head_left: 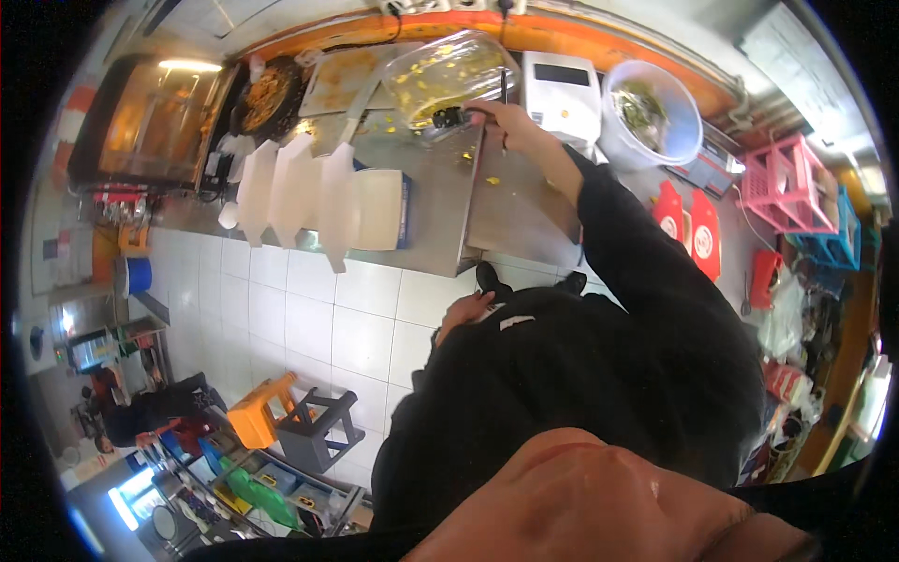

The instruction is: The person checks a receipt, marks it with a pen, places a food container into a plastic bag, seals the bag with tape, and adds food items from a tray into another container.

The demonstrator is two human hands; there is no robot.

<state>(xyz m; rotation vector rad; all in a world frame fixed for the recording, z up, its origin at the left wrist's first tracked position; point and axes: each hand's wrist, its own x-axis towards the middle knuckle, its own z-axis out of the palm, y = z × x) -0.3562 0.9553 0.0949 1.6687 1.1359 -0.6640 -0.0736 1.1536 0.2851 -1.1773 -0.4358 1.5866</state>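
My right hand (510,124) reaches over the steel counter (440,178) with its fingers closed round a utensil with a black, ridged end (451,117); its exact kind is hard to tell. Just beyond lies a clear plastic tub (449,70), tilted, with yellow bits stuck inside. More yellow crumbs (493,181) are scattered on the steel. My left hand (465,312) hangs low in front of my waist, fingers curled; whatever it may hold is hidden.
Left of my hand are a knife (361,108), a stained cutting board (346,75) and folded white cartons (295,192). To the right stand a white scale (562,94), a bucket (651,112) and red boxes (704,234). Stools (314,431) and a person (164,412) are behind left.
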